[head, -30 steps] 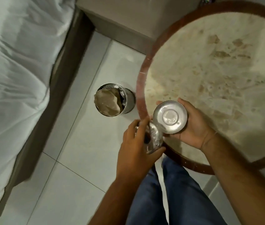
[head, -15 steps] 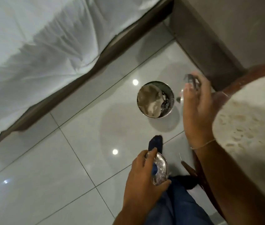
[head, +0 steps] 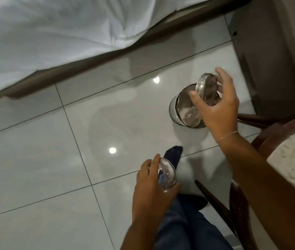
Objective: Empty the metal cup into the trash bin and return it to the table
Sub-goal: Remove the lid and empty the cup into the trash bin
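My right hand [head: 218,109] grips the metal cup [head: 201,85] and holds it tipped on its side just above the trash bin [head: 172,110]. The bin is a small shiny metal cylinder on the floor with crumpled brownish paper [head: 188,112] inside. The cup's mouth faces down toward the bin; its contents are hidden by my fingers. My left hand [head: 150,192] holds a round metal lid [head: 168,175] low over the floor, apart from the bin. The round table [head: 269,136], with a dark wood rim and a pale stone top, sits at the right edge.
A bed with a white sheet [head: 52,33] and a dark frame runs across the top. A grey cabinet [head: 269,51] stands behind the bin. Dark wooden table legs [head: 213,197] are at lower right. My jeans leg and dark sock [head: 172,156] rest on the glossy tile floor.
My view swung from the table down to the floor. My right hand carried the cup over the bin and tipped it. My left hand kept the lid and stayed low.
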A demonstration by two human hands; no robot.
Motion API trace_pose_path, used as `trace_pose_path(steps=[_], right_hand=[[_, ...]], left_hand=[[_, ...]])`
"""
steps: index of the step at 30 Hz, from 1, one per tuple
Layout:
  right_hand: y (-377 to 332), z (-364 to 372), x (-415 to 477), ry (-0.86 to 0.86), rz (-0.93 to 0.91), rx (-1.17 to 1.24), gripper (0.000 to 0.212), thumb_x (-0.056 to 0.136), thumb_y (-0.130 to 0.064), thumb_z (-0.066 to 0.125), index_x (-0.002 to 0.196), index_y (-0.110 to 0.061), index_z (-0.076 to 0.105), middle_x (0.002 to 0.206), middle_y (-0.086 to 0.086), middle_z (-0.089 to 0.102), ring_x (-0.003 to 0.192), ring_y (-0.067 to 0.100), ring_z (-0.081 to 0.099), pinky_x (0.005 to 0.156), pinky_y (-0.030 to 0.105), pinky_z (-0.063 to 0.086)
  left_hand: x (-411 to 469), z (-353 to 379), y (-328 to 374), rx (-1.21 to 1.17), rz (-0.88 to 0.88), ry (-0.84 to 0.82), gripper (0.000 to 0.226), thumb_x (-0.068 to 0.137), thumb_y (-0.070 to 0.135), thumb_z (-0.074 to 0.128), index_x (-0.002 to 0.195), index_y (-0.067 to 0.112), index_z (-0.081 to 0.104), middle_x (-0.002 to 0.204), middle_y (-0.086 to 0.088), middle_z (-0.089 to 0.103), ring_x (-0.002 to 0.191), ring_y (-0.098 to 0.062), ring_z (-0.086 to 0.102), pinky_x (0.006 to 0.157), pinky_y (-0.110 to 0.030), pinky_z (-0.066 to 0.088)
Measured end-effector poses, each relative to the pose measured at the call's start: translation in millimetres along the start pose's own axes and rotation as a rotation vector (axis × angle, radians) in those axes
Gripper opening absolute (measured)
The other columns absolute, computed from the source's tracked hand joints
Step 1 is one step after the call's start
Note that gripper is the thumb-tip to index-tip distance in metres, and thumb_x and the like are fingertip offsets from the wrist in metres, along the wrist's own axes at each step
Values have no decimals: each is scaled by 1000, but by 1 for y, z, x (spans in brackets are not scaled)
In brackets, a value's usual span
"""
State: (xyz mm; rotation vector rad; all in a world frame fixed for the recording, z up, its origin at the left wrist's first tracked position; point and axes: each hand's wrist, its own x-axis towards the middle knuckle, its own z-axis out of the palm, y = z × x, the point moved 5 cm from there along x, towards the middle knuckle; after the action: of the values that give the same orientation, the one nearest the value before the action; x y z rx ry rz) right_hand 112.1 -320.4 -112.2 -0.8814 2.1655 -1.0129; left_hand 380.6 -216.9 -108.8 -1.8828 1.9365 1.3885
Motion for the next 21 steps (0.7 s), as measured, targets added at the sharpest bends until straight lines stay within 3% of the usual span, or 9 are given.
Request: trace_pose_path(steps=[2, 3, 5, 7, 10, 17, 18, 21], right_hand=[[2, 8, -12, 25, -49, -53, 80, 89, -46, 85, 155, -20, 50, 153, 7, 59, 141, 17, 56, 113, 27, 54], [9, 18, -11, -21, -11, -86, 80, 87, -45, 87, 154, -20, 52, 151, 6, 62, 139, 17, 58, 113, 27, 54], [31, 38, -5, -110, 183, -96, 85, 82, -45, 91, 155, -23, 53, 146, 4, 68, 134, 21, 63, 115, 41, 56], [45, 41, 4, -70, 276, -96, 90, 80, -50, 90, 156, -24, 52, 146, 5, 69, 135, 24, 65, 115, 49, 56], [20, 28, 18, 28, 167, -84, 90, 82, -61, 83, 157, -23, 50, 150, 6, 67, 137, 23, 64, 113, 44, 59], [-26, -16, 8, 232, -115, -18, 74, 92, -45, 83, 153, -15, 52, 151, 8, 60, 141, 22, 60, 107, 39, 62], [-13, -4, 7, 164, -59, -26, 79, 91, -45, 84, 156, -18, 50, 153, 7, 59, 143, 23, 58, 110, 38, 59], [38, 30, 0, -42, 330, -43, 98, 83, -50, 88, 165, -27, 40, 156, 8, 61, 146, 29, 57, 115, 46, 55]], left_hand=[[2, 0, 1, -19, -5, -1, 102, 77, 57, 82, 159, 44, 22, 158, 12, 37, 141, -13, 38, 105, -38, 52], [4, 0, 3, -18, 2, 3, 102, 78, 56, 82, 159, 43, 23, 157, 12, 37, 141, -13, 39, 105, -38, 52], [5, -1, 4, -8, 9, 7, 101, 79, 56, 81, 160, 41, 23, 157, 11, 38, 140, -13, 39, 106, -35, 51], [8, -2, 4, 4, 12, 2, 100, 80, 57, 81, 160, 40, 24, 157, 12, 38, 140, -12, 40, 106, -32, 50], [15, -6, 3, 12, 7, 25, 100, 79, 59, 81, 159, 39, 25, 156, 10, 40, 139, -14, 41, 105, -36, 52], [23, 1, 18, -27, 13, -16, 100, 78, 58, 82, 159, 38, 26, 157, 9, 39, 140, -14, 40, 109, -34, 47], [24, 1, 21, -31, 21, -17, 100, 78, 58, 82, 159, 38, 26, 157, 9, 39, 139, -14, 40, 109, -33, 47], [25, 4, 24, 10, 42, -42, 101, 78, 59, 81, 159, 38, 24, 159, 9, 38, 141, -15, 39, 107, -26, 41]])
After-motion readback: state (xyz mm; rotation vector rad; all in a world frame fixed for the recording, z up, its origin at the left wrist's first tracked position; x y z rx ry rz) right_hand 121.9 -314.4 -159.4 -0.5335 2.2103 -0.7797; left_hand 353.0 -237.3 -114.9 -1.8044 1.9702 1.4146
